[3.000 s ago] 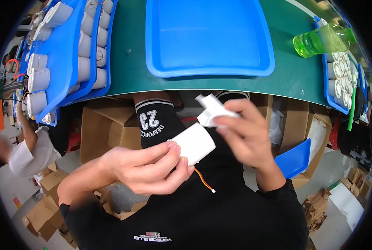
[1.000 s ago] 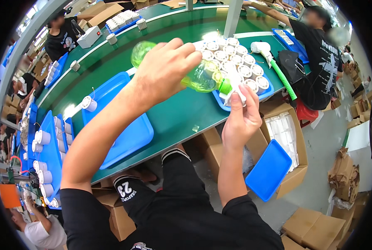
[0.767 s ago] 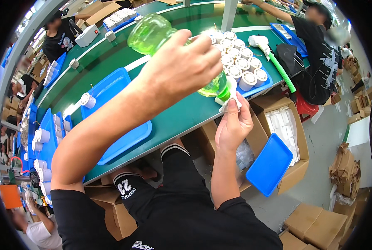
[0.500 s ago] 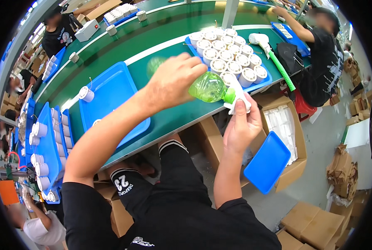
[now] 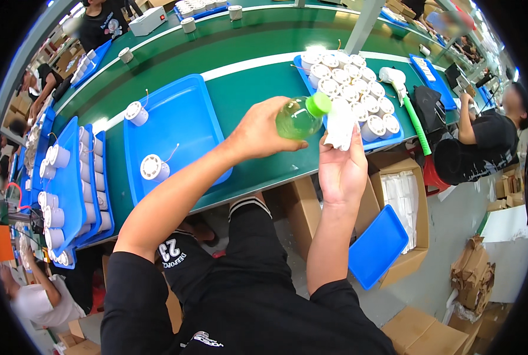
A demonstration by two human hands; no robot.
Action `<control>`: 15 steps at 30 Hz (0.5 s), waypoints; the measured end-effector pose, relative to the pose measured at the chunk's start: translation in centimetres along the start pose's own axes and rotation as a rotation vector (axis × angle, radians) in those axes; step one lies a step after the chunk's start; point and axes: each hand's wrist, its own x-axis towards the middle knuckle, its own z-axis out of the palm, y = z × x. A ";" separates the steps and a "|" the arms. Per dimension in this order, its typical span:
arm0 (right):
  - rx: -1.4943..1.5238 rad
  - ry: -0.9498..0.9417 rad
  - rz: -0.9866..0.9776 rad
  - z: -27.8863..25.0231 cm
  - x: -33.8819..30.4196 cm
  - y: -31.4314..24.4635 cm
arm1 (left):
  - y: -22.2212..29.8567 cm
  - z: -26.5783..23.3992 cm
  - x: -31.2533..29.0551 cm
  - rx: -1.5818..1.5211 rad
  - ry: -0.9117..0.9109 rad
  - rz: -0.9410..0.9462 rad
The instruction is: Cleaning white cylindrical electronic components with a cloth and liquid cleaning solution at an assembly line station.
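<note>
My left hand (image 5: 265, 129) is closed around a green, see-through plastic bottle (image 5: 295, 119). The bottle tilts, with its bright green cap (image 5: 318, 104) toward the upper right. Just beside the cap, my right hand (image 5: 343, 171) pinches a crumpled white cloth or tissue (image 5: 340, 125); whether cap and cloth touch, I cannot tell. Behind the cloth, a blue tray (image 5: 388, 141) is packed with white cylindrical parts (image 5: 348, 76). Left of my left hand lies a larger blue tray (image 5: 184, 118) bearing two similar parts with thin wires, one farther (image 5: 136, 113) and one nearer (image 5: 153, 168).
Stacked blue trays (image 5: 74, 177) with white parts stand at the left. A white tool with a green handle (image 5: 417, 127) lies right of the full tray. Below the bench edge are an open carton (image 5: 421, 236) and a leaning blue tray (image 5: 377, 247). A co-worker (image 5: 483, 136) sits at right.
The bottle has turned from lying sideways, cap against the cloth, to cap up. My left forearm has shifted, uncovering the nearer part in the large tray. The view has swung slightly.
</note>
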 end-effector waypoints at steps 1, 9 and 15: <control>0.071 -0.013 0.052 -0.1 0.2 0.2 | -0.5 -0.3 0.0 0.001 0.002 -0.003; 0.005 0.013 -0.005 1.2 0.1 0.9 | -1.2 -1.0 -0.4 0.048 -0.013 0.086; -0.185 0.122 -0.251 1.0 -1.6 0.3 | 1.8 -3.3 1.5 0.456 -0.057 0.310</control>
